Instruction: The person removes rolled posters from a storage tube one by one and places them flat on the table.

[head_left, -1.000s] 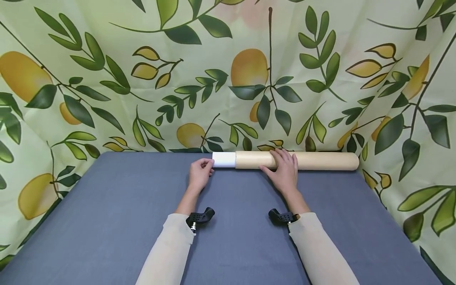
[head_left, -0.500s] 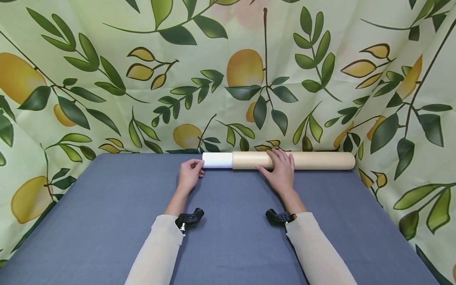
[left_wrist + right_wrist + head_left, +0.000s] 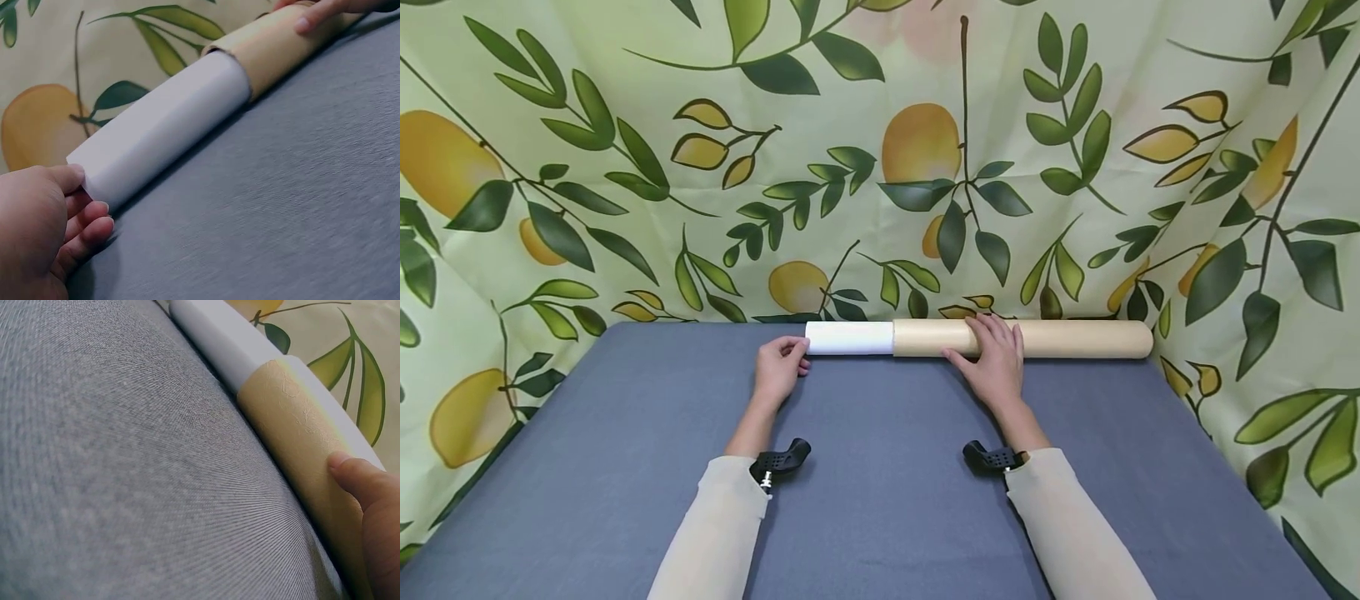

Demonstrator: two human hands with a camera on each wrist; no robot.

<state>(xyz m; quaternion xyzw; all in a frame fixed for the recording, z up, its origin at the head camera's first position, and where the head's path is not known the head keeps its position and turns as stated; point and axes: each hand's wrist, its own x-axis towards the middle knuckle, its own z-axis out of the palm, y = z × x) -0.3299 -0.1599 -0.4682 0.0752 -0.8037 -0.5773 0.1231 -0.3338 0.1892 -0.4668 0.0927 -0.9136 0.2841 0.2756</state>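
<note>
A tan cardboard tube (image 3: 1090, 339) lies lengthwise along the back edge of the blue-grey table. Out of its left end sticks a white paper roll (image 3: 850, 338). My left hand (image 3: 778, 367) pinches the roll's outer left end between thumb and fingers; the left wrist view shows the thumb (image 3: 74, 176) on top of the paper's edge. My right hand (image 3: 994, 362) grips the tube near its middle, thumb on the near side and fingers over the top. In the right wrist view that thumb (image 3: 350, 469) presses the tan surface.
The table (image 3: 880, 483) is covered in blue-grey cloth. Behind and at both sides hangs a pale curtain (image 3: 850, 125) printed with leaves and yellow fruit, right against the table's back edge. A black wrist camera (image 3: 782, 457) sits on the left wrist, another (image 3: 992, 457) on the right.
My left hand has moved left, drawing the white paper roll farther out of the tube. The right hand stays on the tube, which has hardly shifted.
</note>
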